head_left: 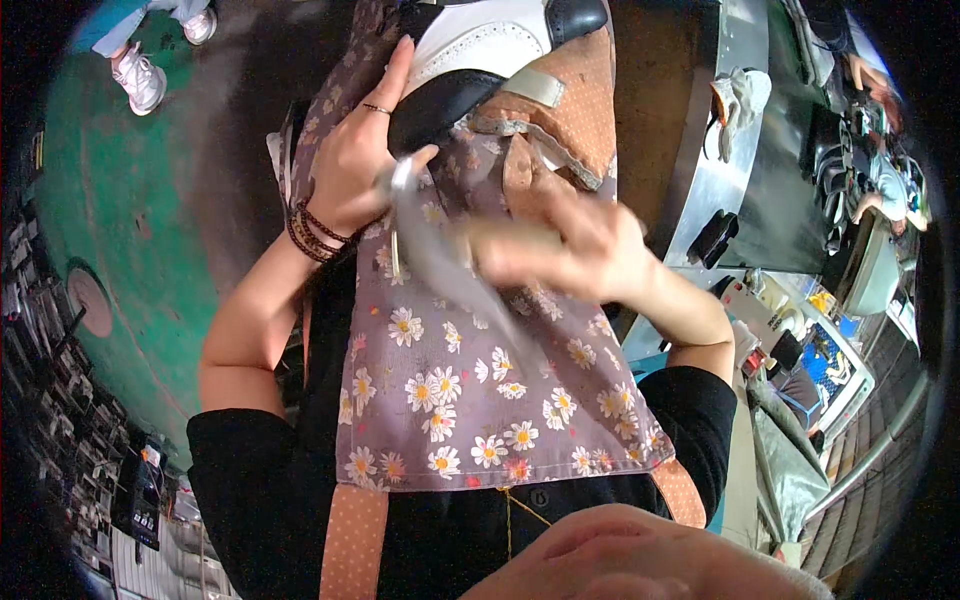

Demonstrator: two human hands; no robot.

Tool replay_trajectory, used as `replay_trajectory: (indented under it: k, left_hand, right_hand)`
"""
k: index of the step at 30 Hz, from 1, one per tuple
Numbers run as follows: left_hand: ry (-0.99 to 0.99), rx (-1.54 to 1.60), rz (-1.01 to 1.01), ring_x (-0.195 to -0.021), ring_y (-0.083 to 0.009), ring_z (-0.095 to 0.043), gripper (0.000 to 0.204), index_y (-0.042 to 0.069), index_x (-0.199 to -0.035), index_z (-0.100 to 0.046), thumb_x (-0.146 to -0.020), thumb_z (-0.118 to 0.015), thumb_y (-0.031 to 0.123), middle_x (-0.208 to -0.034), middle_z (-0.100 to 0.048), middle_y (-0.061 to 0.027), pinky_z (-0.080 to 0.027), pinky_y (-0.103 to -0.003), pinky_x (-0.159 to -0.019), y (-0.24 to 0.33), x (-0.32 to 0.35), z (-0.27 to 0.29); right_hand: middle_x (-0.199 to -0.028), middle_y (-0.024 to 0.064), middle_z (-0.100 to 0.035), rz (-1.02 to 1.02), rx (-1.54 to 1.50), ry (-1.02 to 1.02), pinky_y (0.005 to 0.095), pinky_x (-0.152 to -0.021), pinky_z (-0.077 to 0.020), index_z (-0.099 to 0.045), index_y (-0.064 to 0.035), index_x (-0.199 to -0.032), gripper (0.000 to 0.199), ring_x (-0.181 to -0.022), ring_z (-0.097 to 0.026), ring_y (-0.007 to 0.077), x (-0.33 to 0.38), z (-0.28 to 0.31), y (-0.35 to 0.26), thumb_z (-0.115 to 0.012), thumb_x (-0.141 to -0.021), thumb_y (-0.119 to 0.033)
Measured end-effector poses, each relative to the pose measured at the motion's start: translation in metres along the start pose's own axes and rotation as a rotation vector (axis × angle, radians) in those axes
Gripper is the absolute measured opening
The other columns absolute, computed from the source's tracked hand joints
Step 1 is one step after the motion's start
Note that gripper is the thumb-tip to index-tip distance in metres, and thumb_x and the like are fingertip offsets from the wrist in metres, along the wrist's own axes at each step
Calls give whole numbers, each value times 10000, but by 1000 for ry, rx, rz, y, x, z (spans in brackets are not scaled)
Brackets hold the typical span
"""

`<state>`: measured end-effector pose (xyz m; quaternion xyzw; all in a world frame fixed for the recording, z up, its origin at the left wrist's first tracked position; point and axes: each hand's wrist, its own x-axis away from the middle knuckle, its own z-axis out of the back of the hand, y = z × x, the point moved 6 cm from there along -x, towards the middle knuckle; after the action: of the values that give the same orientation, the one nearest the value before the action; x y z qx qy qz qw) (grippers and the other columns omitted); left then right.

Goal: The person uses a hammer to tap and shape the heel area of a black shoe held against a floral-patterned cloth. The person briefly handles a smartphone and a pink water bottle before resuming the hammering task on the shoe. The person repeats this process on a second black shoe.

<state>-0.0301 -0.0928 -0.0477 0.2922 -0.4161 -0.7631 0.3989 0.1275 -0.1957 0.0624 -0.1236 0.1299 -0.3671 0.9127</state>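
A black-and-white brogue shoe (pixel 485 45) with punched edging lies across my lap at the top of the view, its upper end cut off. My left hand (pixel 355 160) holds its near black end, index finger stretched along the side and thumb underneath. My right hand (pixel 575 245), smeared by motion, has its fingers closed round the pale handle of a hammer-like tool (pixel 450 265). The tool's long grey metal part is a blur between my hands, close to my left thumb; its exact kind cannot be made out. Beneath is my daisy-print apron (pixel 440 400), with an orange dotted pocket (pixel 570 100).
At right runs a metal-edged bench (pixel 740 150) bearing a pale glove-like item (pixel 740 105) and a small black object (pixel 713 238). A box of supplies (pixel 830 370) stands lower right. Another person's white shoe (pixel 140 80) is on the green floor at upper left.
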Motion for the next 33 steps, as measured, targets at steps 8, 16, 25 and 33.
replay_trajectory:
  k: [8, 16, 25, 33]
  left_hand:
    - [-5, 8, 31, -1086, -419, -585, 1021, 208, -1535, -165, -711, -760, 110, -1283, -571, -207, -495, -421, -897, -3, -2, 2]
    - [-51, 354, -6, -1216, -210, -540, 980, 34, -1490, -299, -646, -793, -18, -1360, -551, -136, -377, -314, -1058, 7, -14, 18]
    - [-90, 454, -33, -1267, -197, -470, 864, 30, -1437, -406, -699, -848, 112, -1383, -503, -134, -358, -327, -1080, 10, -42, -7]
    - [-81, 473, 87, -1366, -270, -371, 974, -14, -1497, -212, -684, -737, 95, -1460, -380, -224, -293, -338, -1118, -2, -29, -21]
  right_hand:
    - [-761, 41, -528, -17, -261, 188, 269, -422, -447, -597, -407, -1286, 625, -557, -545, 182, 2, 25, 2, -671, -725, -142]
    - [-901, 148, -649, -449, -3, 291, 369, -637, -551, -604, -81, -1239, 513, -713, -661, 334, 37, 38, 39, -634, -742, 45]
    - [-862, 139, -603, -528, 26, 557, 288, -588, -445, -354, 27, -1411, 521, -674, -528, 176, 64, 46, 46, -478, -906, 47]
    - [-1103, 224, -652, -636, -45, 407, 393, -830, -526, -578, -1, -1247, 384, -987, -654, 391, 53, 38, 52, -615, -865, 13]
